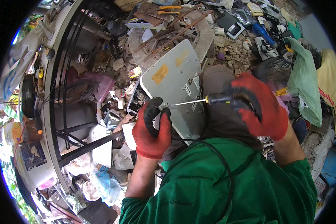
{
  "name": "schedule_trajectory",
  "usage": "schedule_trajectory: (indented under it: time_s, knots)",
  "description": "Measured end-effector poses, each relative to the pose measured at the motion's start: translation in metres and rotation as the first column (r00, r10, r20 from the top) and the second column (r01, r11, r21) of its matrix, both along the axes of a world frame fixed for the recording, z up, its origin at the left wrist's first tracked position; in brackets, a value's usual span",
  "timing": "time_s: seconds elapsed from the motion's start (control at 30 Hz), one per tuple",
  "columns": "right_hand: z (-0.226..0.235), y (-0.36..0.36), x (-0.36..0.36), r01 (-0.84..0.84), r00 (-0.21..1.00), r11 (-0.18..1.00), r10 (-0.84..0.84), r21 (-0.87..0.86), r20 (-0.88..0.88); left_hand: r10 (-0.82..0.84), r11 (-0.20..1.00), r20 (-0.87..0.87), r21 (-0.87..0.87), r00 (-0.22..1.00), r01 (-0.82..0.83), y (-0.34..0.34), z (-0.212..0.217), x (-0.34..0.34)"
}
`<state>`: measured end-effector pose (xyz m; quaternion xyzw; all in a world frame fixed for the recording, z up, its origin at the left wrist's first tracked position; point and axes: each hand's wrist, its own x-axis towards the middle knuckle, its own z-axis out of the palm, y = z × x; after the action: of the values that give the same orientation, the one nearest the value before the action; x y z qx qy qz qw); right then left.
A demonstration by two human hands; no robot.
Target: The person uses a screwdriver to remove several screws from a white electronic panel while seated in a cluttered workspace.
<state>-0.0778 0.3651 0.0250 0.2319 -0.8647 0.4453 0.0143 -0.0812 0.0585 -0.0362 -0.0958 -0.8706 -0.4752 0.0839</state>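
Both my hands wear red gloves with black fingers. My right hand (259, 106) grips the black and yellow handle of a screwdriver (212, 99); its thin shaft points left, with the tip at the lower edge of a grey flat metal casing (175, 84). The casing rests tilted on my knee and carries a yellow sticker and small white labels. My left hand (152, 127) holds the casing's lower left edge, fingers curled near the screwdriver tip.
Scrap lies all around: rusty rods and a round metal plate (168, 33) at the top, a green bag (304, 80) at right, a white appliance body with black bars (59, 112) at left, plastic bags and white parts (100, 149) below it.
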Motion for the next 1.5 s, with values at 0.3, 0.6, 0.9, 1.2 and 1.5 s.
schedule_trajectory:
  time_s: [0.3, 0.6, 0.9, 1.2, 1.5]
  knots:
    - [0.010, -0.011, -0.003, 0.053, 0.998, 0.998, -0.054, -0.044, -0.017, -0.091, 0.981, -0.033, -0.173, 0.995, 0.084, -0.001, 0.019, -0.008]
    - [-0.024, -0.008, -0.009, -0.147, 0.938, 0.967, 0.068, -0.210, -0.340, -0.113, 0.931, 0.035, -0.346, 0.993, 0.118, 0.000, 0.040, -0.014]
    - [-0.066, -0.001, 0.013, 0.301, 0.953, 0.663, -0.237, -0.685, 0.189, -0.219, 0.621, -0.123, -0.783, 0.968, 0.041, 0.013, 0.066, -0.020]
    - [-0.134, 0.005, 0.032, 0.506, 0.797, 0.585, -0.036, -0.634, 0.603, -0.474, 0.307, -0.041, -0.944, 0.879, 0.121, 0.024, 0.069, -0.037]
    - [-0.129, -0.012, 0.025, 0.428, 0.868, 0.622, -0.079, -0.656, 0.491, -0.616, 0.438, 0.045, -0.810, 0.787, 0.390, 0.020, 0.112, -0.045]
